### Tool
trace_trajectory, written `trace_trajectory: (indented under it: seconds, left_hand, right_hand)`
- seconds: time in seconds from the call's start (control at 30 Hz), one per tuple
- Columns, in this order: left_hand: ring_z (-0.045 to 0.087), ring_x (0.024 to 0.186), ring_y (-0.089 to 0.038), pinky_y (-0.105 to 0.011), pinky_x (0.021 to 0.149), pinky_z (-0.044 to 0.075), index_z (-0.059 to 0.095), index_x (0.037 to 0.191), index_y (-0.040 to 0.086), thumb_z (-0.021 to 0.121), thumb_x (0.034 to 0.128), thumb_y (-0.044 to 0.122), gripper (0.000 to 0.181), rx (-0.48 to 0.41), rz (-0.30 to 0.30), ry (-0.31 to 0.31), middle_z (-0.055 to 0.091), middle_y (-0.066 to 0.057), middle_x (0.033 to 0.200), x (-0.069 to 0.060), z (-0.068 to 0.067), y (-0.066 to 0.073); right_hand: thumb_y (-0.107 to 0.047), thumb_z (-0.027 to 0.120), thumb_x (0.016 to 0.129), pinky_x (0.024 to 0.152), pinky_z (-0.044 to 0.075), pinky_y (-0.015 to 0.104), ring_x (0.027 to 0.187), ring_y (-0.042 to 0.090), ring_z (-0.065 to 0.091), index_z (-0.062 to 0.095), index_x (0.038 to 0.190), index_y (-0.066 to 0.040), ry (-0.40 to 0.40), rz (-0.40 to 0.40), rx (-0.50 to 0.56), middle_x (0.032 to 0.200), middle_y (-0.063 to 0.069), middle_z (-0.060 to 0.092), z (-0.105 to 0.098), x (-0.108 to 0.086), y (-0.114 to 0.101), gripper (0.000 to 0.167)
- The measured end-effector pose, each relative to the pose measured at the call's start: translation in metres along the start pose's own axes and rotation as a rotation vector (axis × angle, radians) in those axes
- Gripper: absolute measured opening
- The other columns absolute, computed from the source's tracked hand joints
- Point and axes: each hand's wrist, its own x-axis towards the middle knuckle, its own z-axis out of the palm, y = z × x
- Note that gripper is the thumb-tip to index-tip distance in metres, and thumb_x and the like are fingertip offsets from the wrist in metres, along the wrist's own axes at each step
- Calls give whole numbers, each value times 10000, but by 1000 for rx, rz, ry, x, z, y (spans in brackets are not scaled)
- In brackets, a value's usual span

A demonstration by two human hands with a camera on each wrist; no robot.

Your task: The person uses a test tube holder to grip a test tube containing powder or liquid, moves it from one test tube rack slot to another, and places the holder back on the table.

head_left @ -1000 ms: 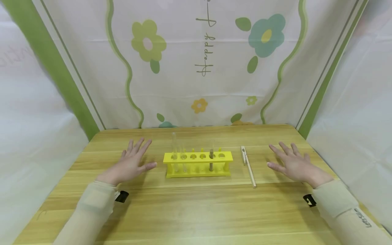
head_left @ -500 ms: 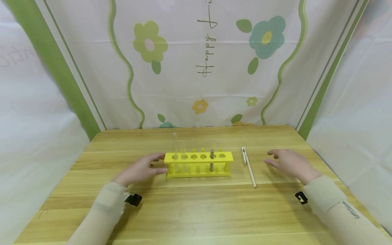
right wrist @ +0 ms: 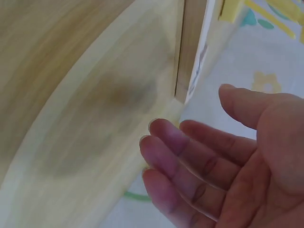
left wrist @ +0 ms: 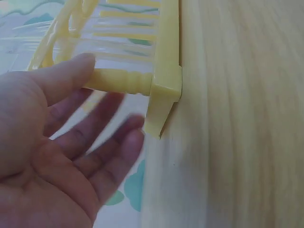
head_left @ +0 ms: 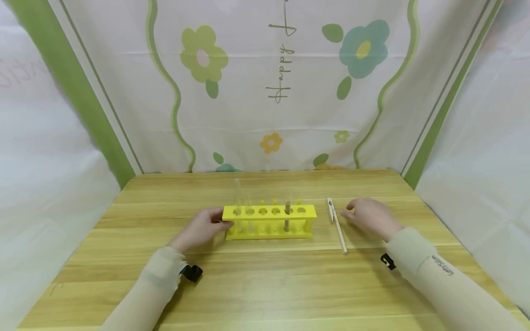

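A yellow test tube rack stands upright on the table, holding two clear tubes at its left and one tube with dark contents right of centre. At the rack's left end is my left hand; in the left wrist view its thumb lies along the end post with fingers curled behind it. A wooden test tube clamp lies right of the rack. Just right of the clamp, my right hand hovers with loosely bent fingers, holding nothing; the right wrist view shows a gap between its fingers and the clamp.
The wooden table meets a flower-patterned cloth at its back edge. White cloth also hangs at the left and right sides. Both forearms reach over the front of the table.
My left hand has moved right to the rack's left end, its spread fingers now curled around the post. My right hand has moved left beside the clamp, fingers bending. Rack and clamp have stayed in place.
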Motion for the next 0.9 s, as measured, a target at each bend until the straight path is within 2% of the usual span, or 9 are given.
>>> trace_trajectory:
  seconds: [0.03,0.13,0.27,0.37,0.67,0.9]
  left_hand:
    - [625,924,-176,-335,791,524,704,1061,180,692,955,254,129,1,1,17,693,22,1018,0,0,1]
    - [627,892,-174,-328,778,526,714,1043,167,709,941,231,120,-8,3,47,703,16,1008,-1,2,1]
    - [644,968,-138,-303,823,530,717,1143,150,718,931,223,224,-11,-8,63,708,16,1091,0,6,2]
    - [642,1015,-131,-307,849,528,701,1208,145,719,930,211,286,-20,-15,67,700,12,1144,1,8,2]
    - [632,972,-142,-317,815,521,699,1179,152,691,949,182,232,-33,-26,53,702,21,1106,2,10,2]
    - [635,972,-137,-334,826,518,696,1184,165,690,947,156,237,-41,-41,60,705,33,1092,3,11,1]
  right_hand:
    - [-382,595,993,866,493,557,996,403,653,708,1097,32,-7,-1,-4,1081,201,703,1,2,-3,442]
    - [-407,596,987,724,523,470,792,291,657,727,949,-12,-43,9,-6,890,123,711,3,9,-12,418]
    - [-401,618,974,563,433,351,598,176,514,672,773,-109,-89,32,7,668,4,593,6,18,-22,358]
    - [-391,639,965,540,410,326,581,168,495,648,743,-137,-103,50,6,642,-6,562,8,22,-27,338]
    - [-390,664,953,492,403,302,538,170,495,556,690,-124,-105,127,-38,613,26,534,14,29,-36,389]
    - [-209,651,911,532,415,353,601,207,499,574,755,-101,-85,98,-58,669,35,545,15,26,-36,205]
